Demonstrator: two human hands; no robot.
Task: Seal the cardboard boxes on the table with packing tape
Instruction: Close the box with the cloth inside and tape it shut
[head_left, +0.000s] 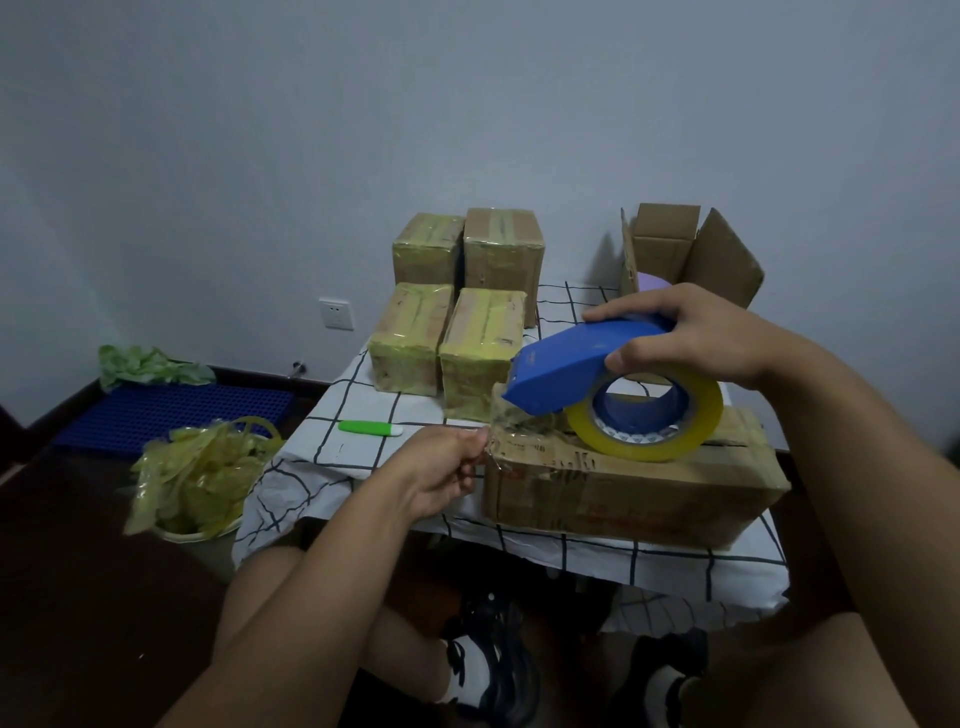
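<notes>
At nine o'clock, on the dark floor, a bin (182, 530) overflowed with crumpled yellow tape scraps (200, 473), and behind it lay a blue slatted mat (171, 415) with a green crumpled bag (150, 366) on its far edge. A wall socket (336, 313) sat low on the grey wall. The counter (363, 447), draped in a white grid-checked cloth, carried a green utility knife (370, 428) near its left edge. At eleven o'clock from the centre stood four taped boxes (457, 312), two behind two, wrapped in yellowish tape. The left hand (447, 475) was clenched in a pinching grip on the clear tape end (493, 441) at the near box's left top corner. That cardboard box (623, 483) lay at the counter's near edge, flaps closed. On its top rested the yellow tape roll (647, 415) in a blue tape dispenser (566, 366), which the right hand (691, 338) grasped from above. At one o'clock an open cardboard box (685, 249) stood at the counter's far right.
</notes>
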